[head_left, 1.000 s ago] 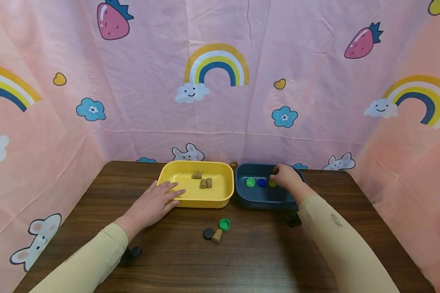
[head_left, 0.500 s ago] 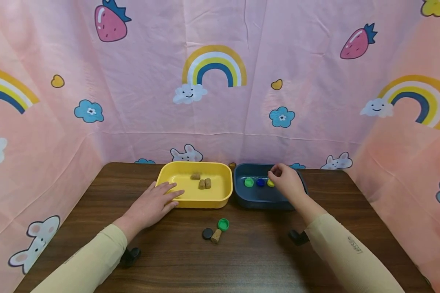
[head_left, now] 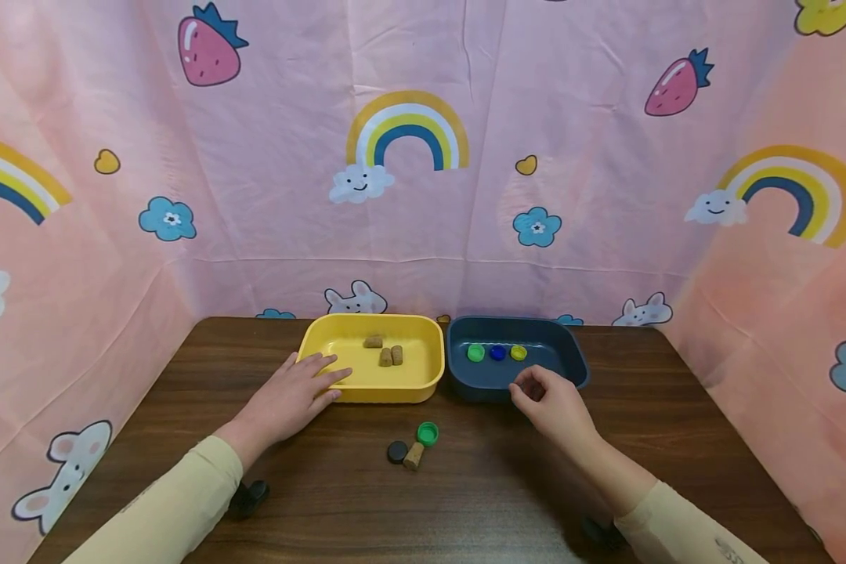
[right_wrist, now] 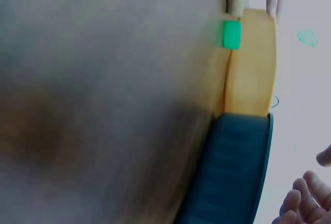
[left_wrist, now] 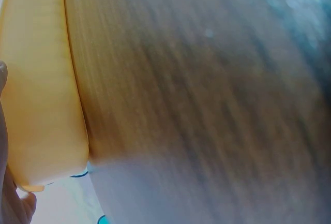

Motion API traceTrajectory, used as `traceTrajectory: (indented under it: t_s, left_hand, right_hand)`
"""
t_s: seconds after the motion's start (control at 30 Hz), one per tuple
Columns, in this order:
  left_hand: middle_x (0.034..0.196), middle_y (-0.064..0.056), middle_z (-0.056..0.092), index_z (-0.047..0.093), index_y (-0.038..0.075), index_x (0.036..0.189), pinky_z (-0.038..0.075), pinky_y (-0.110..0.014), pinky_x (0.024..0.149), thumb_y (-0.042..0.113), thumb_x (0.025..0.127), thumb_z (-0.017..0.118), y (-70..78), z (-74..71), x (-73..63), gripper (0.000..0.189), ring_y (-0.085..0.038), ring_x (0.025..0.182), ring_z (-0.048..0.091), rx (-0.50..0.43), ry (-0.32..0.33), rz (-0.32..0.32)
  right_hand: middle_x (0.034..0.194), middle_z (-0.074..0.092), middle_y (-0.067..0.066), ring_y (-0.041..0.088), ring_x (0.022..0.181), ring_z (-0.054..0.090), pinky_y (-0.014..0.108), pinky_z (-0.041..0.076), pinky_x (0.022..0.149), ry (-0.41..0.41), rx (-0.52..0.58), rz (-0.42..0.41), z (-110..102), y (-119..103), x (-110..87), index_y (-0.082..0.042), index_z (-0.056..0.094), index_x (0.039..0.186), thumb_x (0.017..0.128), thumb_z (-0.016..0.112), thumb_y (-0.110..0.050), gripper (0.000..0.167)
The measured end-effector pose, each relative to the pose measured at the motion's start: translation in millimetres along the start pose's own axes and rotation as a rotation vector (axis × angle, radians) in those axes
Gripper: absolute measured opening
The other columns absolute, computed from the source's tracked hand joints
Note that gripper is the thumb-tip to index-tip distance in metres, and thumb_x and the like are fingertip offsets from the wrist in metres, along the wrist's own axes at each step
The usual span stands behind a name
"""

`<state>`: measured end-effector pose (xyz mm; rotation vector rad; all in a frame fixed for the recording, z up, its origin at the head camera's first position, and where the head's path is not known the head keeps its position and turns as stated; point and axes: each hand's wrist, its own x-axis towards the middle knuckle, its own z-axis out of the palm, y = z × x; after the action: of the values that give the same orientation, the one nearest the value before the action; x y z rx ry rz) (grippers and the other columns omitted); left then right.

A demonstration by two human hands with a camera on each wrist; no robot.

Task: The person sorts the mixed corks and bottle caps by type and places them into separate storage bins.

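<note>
My left hand (head_left: 289, 395) lies with fingers spread over the front left rim of a yellow tray (head_left: 409, 393). Three corks (head_left: 397, 356) lie inside that tray. Over the front edge of a dark blue tray (head_left: 465, 384) hovers my right hand (head_left: 553, 403), fingers loosely bent and nothing visible in them. A light green bottle cap (head_left: 475, 352), a blue cap (head_left: 497, 352) and a yellow cap (head_left: 518, 352) sit in a row in the blue tray. On the table in front are a green cap (head_left: 427, 433), a cork (head_left: 413, 456) and a black disc-shaped cap (head_left: 397, 451), close together.
The two trays stand side by side at the back of a dark wooden table (head_left: 465, 509). Behind them hangs a pink printed cloth (head_left: 282, 196), which also encloses both sides. Black wrist mounts (head_left: 248, 497) show under the sleeves.
My right hand has withdrawn from over the yellow cap in the blue tray toward its front edge, uncovering that cap. The left hand has stayed on the yellow tray's rim.
</note>
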<state>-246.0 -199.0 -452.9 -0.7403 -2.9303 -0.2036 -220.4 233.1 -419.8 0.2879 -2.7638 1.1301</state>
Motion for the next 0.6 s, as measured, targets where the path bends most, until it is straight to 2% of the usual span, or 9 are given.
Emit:
traceTrajectory:
  t_s: [0.17, 0.33, 0.6]
  left_hand:
    - [0.153, -0.007, 0.043, 0.05, 0.031, 0.147, 0.014, -0.059, 0.119, 0.045, 0.104, 0.049, -0.2, 0.8, -0.5, 0.046, -0.033, 0.144, 0.033, 0.004, -0.001, 0.0]
    - [0.153, -0.008, 0.043, 0.05, 0.03, 0.147, 0.014, -0.06, 0.118, 0.045, 0.104, 0.049, -0.1, 1.0, -0.3, 0.046, -0.033, 0.144, 0.033, 0.006, 0.002, 0.002]
    - [0.153, -0.008, 0.043, 0.05, 0.031, 0.147, 0.015, -0.06, 0.118, 0.044, 0.104, 0.049, 0.7, -0.2, -0.4, 0.045, -0.032, 0.144, 0.033, -0.001, -0.001, -0.004]
  right_hand:
    - [0.08, 0.059, -0.004, 0.016, 0.074, 0.053, 0.027, 0.05, 0.063, -0.005, 0.002, -0.002, 2.6, -1.0, -13.2, -0.019, 0.069, 0.095, 0.091, 0.074, -0.021, 0.007]
    - [0.078, 0.058, -0.006, 0.015, 0.073, 0.053, 0.028, 0.049, 0.064, -0.001, -0.006, -0.018, 6.8, -3.6, -17.2, -0.021, 0.068, 0.091, 0.09, 0.074, -0.021, 0.006]
    - [0.077, 0.058, -0.011, 0.011, 0.072, 0.054, 0.029, 0.05, 0.067, -0.085, -0.058, -0.044, 19.4, -15.4, -16.2, -0.024, 0.067, 0.089, 0.089, 0.075, -0.023, 0.008]
